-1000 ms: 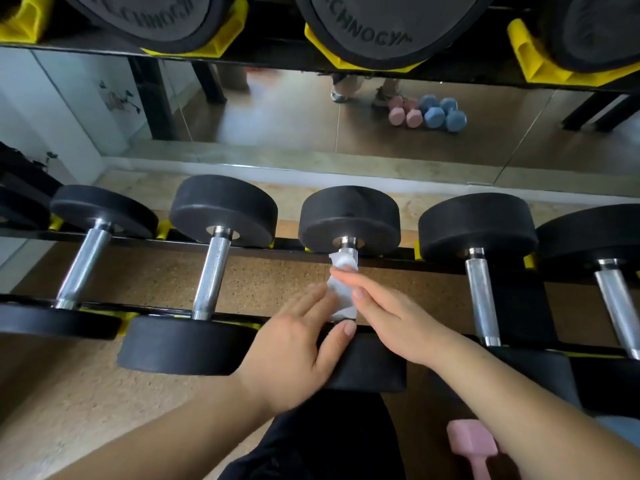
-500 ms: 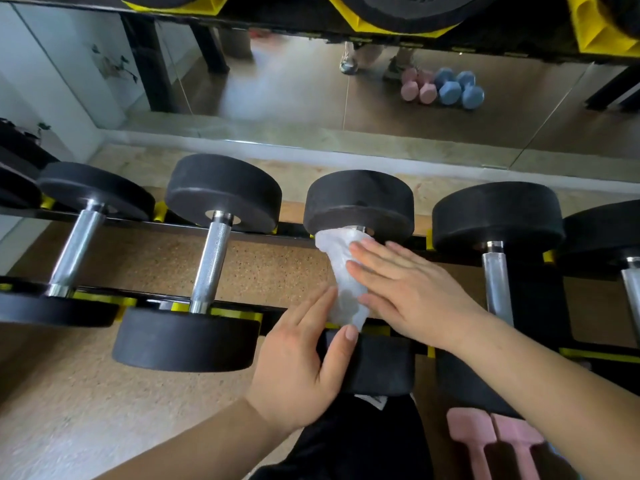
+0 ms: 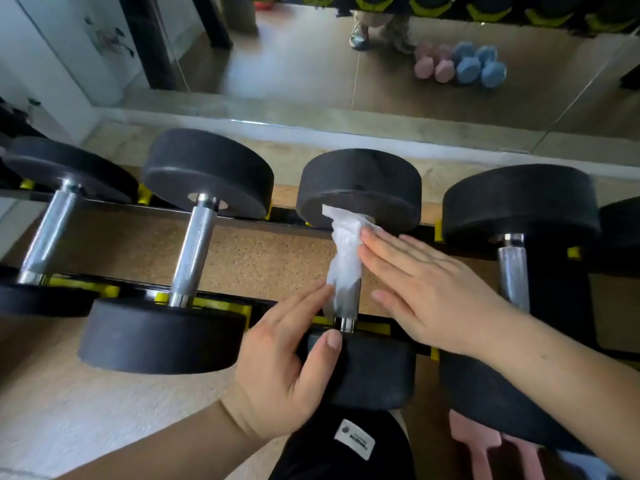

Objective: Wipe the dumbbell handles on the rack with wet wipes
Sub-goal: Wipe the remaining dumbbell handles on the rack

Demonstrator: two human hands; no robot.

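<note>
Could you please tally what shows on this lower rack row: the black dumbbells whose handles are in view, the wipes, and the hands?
Black dumbbells with a handle showing: 4
Wet wipe: 1
Hands, the left hand and the right hand: 2
Total: 7

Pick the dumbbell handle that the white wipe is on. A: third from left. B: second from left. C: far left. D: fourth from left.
A: the wipe lies on the third handle, with the right hand flat against it and the left hand beside its lower end.
</note>
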